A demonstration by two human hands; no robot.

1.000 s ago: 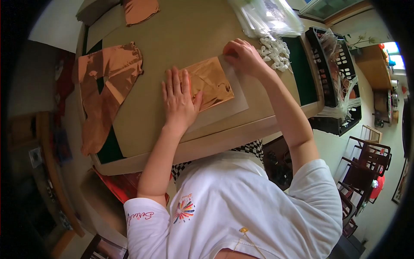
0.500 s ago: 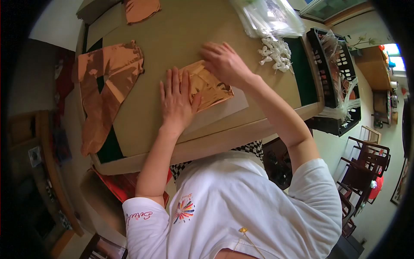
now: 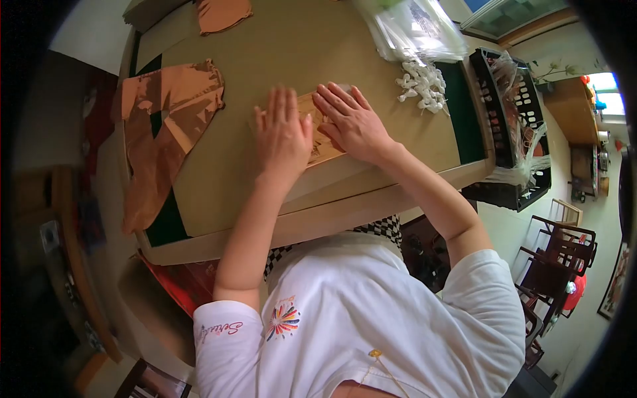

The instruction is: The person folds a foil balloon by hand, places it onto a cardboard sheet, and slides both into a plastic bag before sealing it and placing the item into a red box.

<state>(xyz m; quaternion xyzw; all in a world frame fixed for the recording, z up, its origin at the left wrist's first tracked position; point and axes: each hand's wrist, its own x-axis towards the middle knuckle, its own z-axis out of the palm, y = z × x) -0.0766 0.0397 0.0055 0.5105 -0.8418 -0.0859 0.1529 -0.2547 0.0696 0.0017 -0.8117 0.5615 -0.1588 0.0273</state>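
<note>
A flat, folded packet of shiny copper-coloured foil [image 3: 321,151] lies on the table near its front edge, partly hidden beneath both hands. My right hand [image 3: 355,125] rests over its right part, palm down with the fingers stretched out. Over the packet's left side is my left hand [image 3: 284,136], its fingers straight and slightly blurred by motion. Between the two hands a strip of the foil shows. A larger crumpled copper foil piece [image 3: 176,109] is spread at the table's left side.
Another copper foil piece [image 3: 224,16] lies at the far left. A bundle of white knotted ties [image 3: 423,86] sits right of my hands, below a stack of clear plastic bags [image 3: 418,30]. A black crate [image 3: 494,99] stands beyond the right edge of the brown tabletop [image 3: 232,179].
My left hand has shifted right and looks blurred. My right hand's fingers, blurred near the packet's far edge before, now lie stretched out over its right part.
</note>
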